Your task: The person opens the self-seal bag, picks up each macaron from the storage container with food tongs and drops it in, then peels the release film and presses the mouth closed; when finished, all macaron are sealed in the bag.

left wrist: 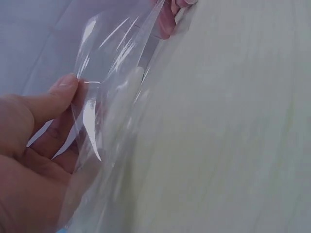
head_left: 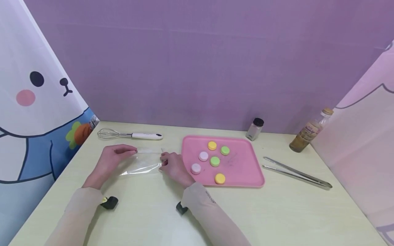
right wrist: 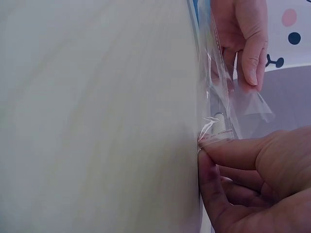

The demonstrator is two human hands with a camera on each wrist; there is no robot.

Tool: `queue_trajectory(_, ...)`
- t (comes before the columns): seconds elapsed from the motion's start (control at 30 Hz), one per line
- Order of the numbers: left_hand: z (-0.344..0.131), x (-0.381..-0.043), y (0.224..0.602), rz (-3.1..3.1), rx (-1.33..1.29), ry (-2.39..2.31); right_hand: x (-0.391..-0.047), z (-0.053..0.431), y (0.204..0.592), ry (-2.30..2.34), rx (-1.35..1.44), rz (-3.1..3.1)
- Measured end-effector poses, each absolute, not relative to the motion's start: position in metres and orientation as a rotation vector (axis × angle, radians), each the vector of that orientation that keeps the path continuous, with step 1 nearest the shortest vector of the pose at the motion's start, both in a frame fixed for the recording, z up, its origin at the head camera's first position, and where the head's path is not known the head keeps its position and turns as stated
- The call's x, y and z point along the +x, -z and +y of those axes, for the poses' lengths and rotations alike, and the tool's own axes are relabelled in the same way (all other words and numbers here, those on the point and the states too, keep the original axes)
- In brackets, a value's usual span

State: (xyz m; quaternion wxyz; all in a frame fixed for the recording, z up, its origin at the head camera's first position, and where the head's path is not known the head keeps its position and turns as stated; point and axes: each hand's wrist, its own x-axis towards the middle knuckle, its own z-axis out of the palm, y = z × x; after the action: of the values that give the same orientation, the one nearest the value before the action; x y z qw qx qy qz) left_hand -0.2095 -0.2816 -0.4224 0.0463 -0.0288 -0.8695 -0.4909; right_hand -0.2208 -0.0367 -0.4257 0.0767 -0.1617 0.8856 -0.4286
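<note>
Left hand (head_left: 110, 158) and right hand (head_left: 176, 166) pinch a clear, rectangular plastic bag (head_left: 147, 160) between thumb and fingers; uneven pulling could tear the film.

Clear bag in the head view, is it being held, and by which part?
Yes: the left hand pinches the bag near its far left corner, the right hand by its right edge.

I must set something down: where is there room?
Bare: table between left sleeve and right sleeve; also right of it, nearer than pink tray and tongs. Crowded: clear bag between left hand and right hand, whisk behind.
</note>
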Motion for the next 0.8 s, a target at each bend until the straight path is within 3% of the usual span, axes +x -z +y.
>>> queue_trajectory(0.8, -0.279, -0.214, 0.436, -2.538, -0.146, 1.582, -0.218, -0.035, 0.422, 1.198, -0.492, 2.715)
